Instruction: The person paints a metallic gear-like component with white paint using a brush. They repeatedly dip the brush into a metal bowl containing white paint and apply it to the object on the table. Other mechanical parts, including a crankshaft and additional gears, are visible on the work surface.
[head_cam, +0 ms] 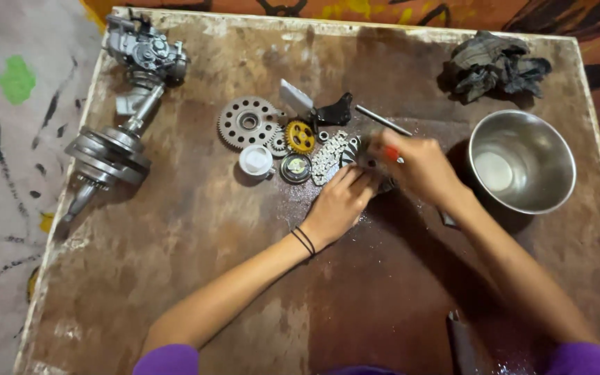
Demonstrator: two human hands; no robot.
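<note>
Both hands meet near the middle of the board (175,278), slightly toward its far edge. The left hand (342,205) lies flat-fingered, pressing down on a small dark part (385,185) that shows only as a sliver between the hands; whether the fingers actually close round it cannot be told. The right hand (418,167) is blurred and curled round a tool with a red tip (391,153), pointed at that same part.

Just left of the hands lies a chain (329,157), then a yellow sprocket (300,137), a round cap (295,167), a white cup (255,160) and a large gear (248,123). A thin rod (382,119) lies beyond the right hand. A steel bowl (522,161) stands near the right edge, a rag (496,64) in the far right corner, and a crankshaft (109,154) along the left edge with a carburettor (146,52) in the far left corner.

The board looks oily and wet around the hands, so the part may well skid from under the left fingers when the tool pushes on it. A slip of the tool could jab those fingers, since they sit right beside its tip. The loose small pieces are crowded close by; a sweep of either wrist could scatter them.
</note>
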